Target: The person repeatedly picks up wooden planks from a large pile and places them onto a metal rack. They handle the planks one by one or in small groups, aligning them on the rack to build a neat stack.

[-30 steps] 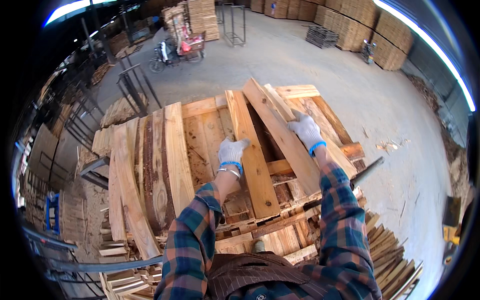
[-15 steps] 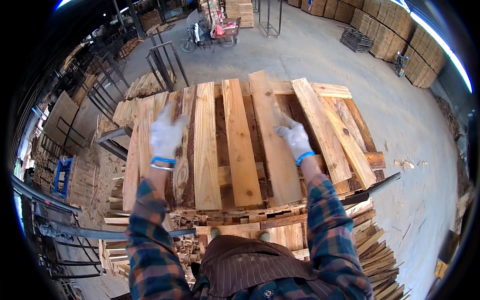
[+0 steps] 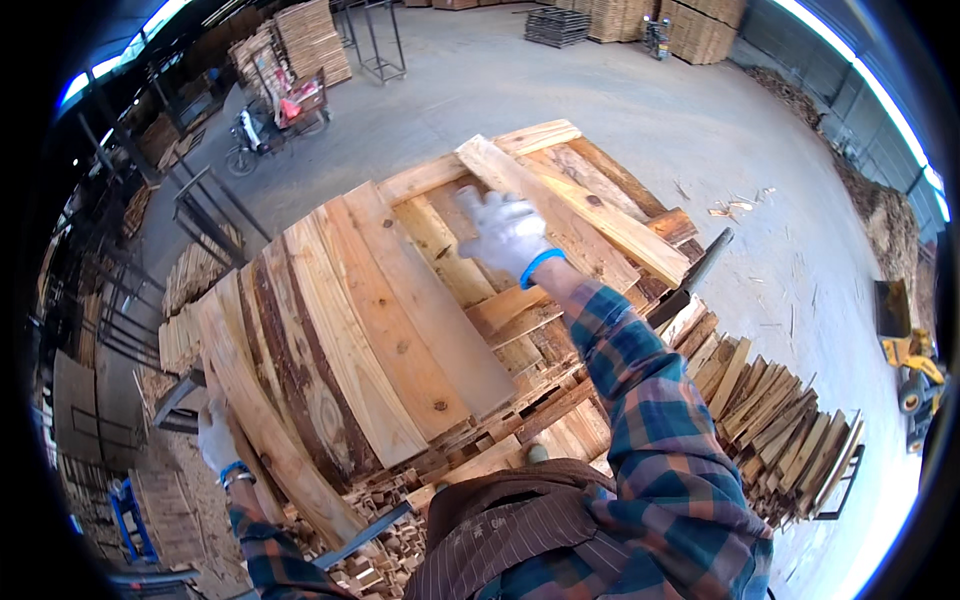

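Note:
My right hand (image 3: pixel 505 232), in a whitish work glove with a blue band at the wrist, is over the gap among the planks. Its fingers are spread, with nothing in them. Just beyond it lies a slanting plank (image 3: pixel 550 215). My left hand (image 3: pixel 215 440), gloved too, is against the outer side of the leftmost plank (image 3: pixel 265 420); its fingers are blurred and partly hidden. Between the hands, several planks lie side by side, among them a knotty orange-brown plank (image 3: pixel 402 345) and a bark-edged plank (image 3: pixel 318 370). A smooth plank (image 3: pixel 440 310) borders the gap.
A dark metal bar (image 3: pixel 700 270) juts out at the stack's right. Below it lies a pile of narrow wood strips (image 3: pixel 770 420). Metal frames (image 3: pixel 215 200) stand to the left. Farther off are a cargo tricycle (image 3: pixel 275 120), stacked lumber (image 3: pixel 310 45) and a yellow machine (image 3: pixel 912 360).
The view has turned to the right. Several planks now lie closer together on the left, widening the gap on the right. My left hand has moved to the outer left edge; my right hand has spread its fingers.

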`<state>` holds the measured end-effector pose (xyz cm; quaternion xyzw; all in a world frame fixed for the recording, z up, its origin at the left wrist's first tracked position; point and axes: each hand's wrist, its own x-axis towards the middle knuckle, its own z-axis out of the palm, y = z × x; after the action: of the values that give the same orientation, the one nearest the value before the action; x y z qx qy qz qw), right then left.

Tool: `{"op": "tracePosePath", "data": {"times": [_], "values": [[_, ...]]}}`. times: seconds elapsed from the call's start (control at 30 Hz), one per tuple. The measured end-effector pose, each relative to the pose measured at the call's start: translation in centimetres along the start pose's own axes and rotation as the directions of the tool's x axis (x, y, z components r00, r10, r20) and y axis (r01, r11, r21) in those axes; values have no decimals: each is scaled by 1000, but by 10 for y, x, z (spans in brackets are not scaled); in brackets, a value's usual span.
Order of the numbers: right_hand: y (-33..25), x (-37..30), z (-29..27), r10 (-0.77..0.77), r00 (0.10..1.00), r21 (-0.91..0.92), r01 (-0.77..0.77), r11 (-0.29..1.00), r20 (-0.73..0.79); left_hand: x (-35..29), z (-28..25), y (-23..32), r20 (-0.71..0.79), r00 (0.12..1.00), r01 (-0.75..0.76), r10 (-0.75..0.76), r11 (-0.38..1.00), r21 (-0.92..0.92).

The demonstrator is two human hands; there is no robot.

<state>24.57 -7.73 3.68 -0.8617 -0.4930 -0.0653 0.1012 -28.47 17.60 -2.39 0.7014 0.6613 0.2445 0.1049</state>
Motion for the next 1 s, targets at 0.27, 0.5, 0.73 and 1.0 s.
{"op": "tracePosePath", "data": {"times": [0.27, 0.5, 0.73, 1.0], "values": [[54, -8, -12, 270, 947, -63, -263, 963, 174, 10, 10, 0, 42, 990, 130, -137, 982, 135], [-57, -7, 18, 73, 957, 96, -104, 990, 281, 0, 4, 9, -15, 990, 138, -138, 988, 67], [-44, -9, 44, 158, 969, 254, -204, 945, 189, 19, 12, -23, -57, 996, 70, -68, 997, 33], [-30, -8, 48, 156, 964, 292, -217, 932, 216, 52, 19, -28, 78, 976, 201, -203, 979, 37]]}}
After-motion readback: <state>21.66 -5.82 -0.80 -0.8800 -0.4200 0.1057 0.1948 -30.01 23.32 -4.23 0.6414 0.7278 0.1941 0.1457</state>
